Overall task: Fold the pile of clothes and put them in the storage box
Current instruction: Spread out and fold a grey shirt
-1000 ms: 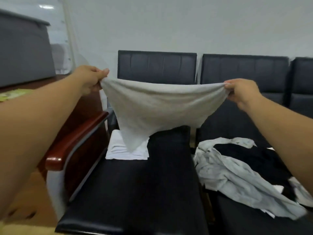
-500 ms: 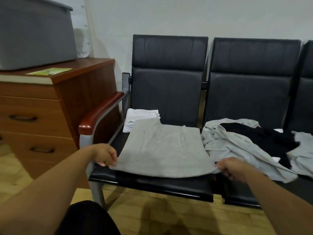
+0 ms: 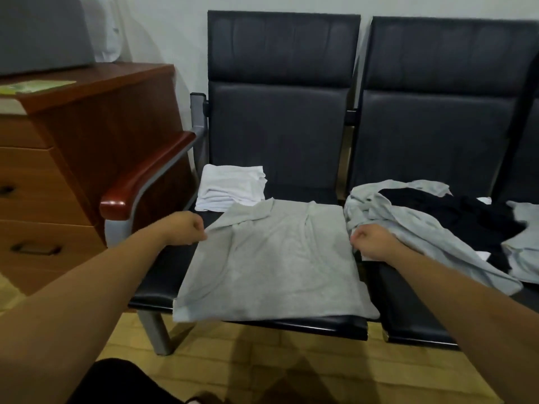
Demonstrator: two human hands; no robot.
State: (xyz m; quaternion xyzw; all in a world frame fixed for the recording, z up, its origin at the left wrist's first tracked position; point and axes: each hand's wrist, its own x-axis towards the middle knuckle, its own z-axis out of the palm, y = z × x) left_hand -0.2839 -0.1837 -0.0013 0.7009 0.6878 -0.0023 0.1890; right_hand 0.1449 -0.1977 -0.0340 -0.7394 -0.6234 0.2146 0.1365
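A grey shirt (image 3: pixel 274 258) lies spread flat on the left black seat (image 3: pixel 163 275), its hem hanging over the front edge. My left hand (image 3: pixel 186 228) pinches the shirt's left edge about halfway up, fingers curled. At the right edge my right hand (image 3: pixel 370 240) grips the cloth the same way. A folded white garment (image 3: pixel 230 188) sits at the back left of this seat. A loose pile with a pale grey garment (image 3: pixel 414 228) and a black one (image 3: pixel 466 214) covers the right seat. The grey storage box (image 3: pixel 43 33) stands on the wooden dresser (image 3: pixel 87 147).
A red-brown armrest (image 3: pixel 145 182) runs between the dresser and the left seat. A green paper (image 3: pixel 35 86) lies on the dresser top by the box. The seat backs (image 3: pixel 280 106) rise behind the clothes. Wooden floor (image 3: pixel 262 363) shows below the seats.
The grey shirt went from held up stretched in the air to lying flat on the seat. Both hands have since moved from its near hem up to the middle of its sides.
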